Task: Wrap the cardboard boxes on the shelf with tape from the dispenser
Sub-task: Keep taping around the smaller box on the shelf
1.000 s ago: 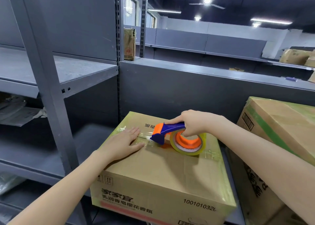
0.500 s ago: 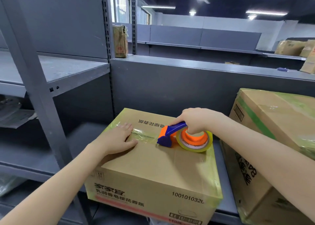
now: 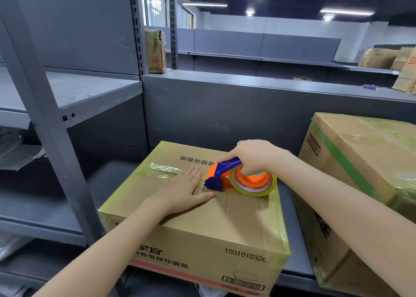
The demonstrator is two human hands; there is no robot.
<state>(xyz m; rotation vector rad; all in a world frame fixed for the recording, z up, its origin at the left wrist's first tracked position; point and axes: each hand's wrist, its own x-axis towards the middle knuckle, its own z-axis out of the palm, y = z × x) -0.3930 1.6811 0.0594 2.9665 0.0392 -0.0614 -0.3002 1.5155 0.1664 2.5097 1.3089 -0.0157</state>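
Note:
A brown cardboard box [image 3: 209,224] with black print and shiny tape on its edges stands on the grey shelf [image 3: 292,247] in front of me. On its top lies an orange and blue tape dispenser [image 3: 236,178] with a roll of clear tape; my right hand [image 3: 254,157] grips it from above. My left hand [image 3: 182,191] presses flat on the box top just left of the dispenser's blade. A strip of wrinkled tape [image 3: 164,169] runs along the top beyond my left fingers.
A second, larger taped box [image 3: 360,179] stands at the right on the same shelf. A grey upright post [image 3: 45,116] and empty shelf boards rise at the left. More boxes [image 3: 382,58] sit on far shelves.
My right hand has drawn the dispenser rightward along the box top. My left hand has slid right after it over the laid tape. The camera has moved closer.

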